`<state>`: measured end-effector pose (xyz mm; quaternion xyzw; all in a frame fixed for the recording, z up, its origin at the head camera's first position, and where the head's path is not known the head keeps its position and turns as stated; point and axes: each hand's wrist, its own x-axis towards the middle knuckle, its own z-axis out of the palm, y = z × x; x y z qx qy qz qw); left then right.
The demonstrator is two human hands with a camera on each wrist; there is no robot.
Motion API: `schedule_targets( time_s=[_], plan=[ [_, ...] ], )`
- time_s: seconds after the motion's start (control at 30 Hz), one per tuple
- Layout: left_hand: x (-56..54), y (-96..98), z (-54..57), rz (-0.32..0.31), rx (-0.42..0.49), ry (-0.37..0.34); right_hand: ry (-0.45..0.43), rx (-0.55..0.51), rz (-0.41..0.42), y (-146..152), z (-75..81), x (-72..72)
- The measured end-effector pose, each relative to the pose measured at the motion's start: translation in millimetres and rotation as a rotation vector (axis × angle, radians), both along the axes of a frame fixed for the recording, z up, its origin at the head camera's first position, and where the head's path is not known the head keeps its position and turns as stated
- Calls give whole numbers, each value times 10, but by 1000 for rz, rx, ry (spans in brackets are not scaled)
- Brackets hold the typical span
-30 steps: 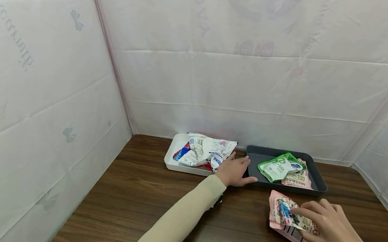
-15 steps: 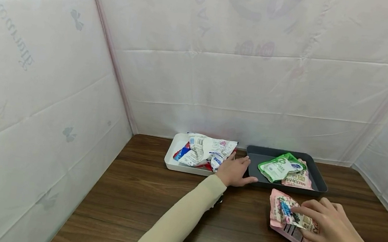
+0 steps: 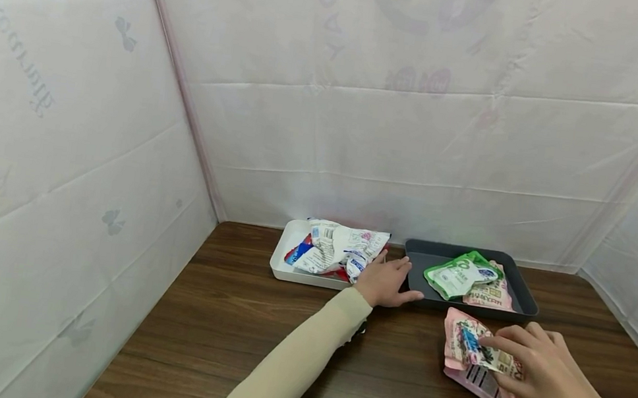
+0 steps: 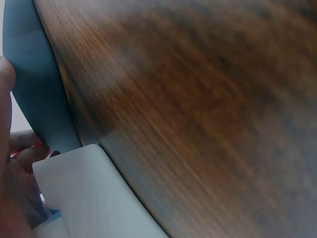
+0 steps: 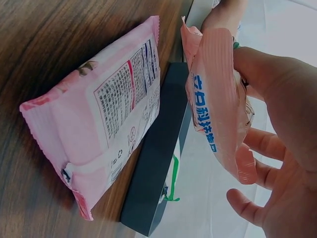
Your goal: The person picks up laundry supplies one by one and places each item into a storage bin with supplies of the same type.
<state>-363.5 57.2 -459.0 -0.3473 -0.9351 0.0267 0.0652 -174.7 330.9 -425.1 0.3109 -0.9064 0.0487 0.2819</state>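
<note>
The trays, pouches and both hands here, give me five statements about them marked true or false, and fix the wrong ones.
The right hand holds a pink pouch with blue lettering. True.
A green-and-white pouch lies in the dark gray tray. True.
In the head view, the white tray stands right of the dark gray tray. False: it stands left.
The left hand grips the green-and-white pouch. False: its fingers are spread where the trays adjoin.
A pink printed package lies on the wooden table. True.

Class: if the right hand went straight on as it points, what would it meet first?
Beyond its pink packet, the right hand would probably meet the left hand first; the dark tray lies close to that line and depth is unclear.
</note>
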Motion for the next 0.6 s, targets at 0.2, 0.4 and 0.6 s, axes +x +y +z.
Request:
schedule_targets(
  time_s=[0.2, 0.4, 0.6],
  plan=[
    [-3, 5, 3, -3, 1, 5, -3, -11, 1, 5, -2, -15],
    [-13, 10, -11, 9, 2, -8, -2, -16, 4, 8, 1, -36],
    [-28, 10, -30, 4, 6, 3, -5, -18, -1, 11, 13, -58]
  ],
)
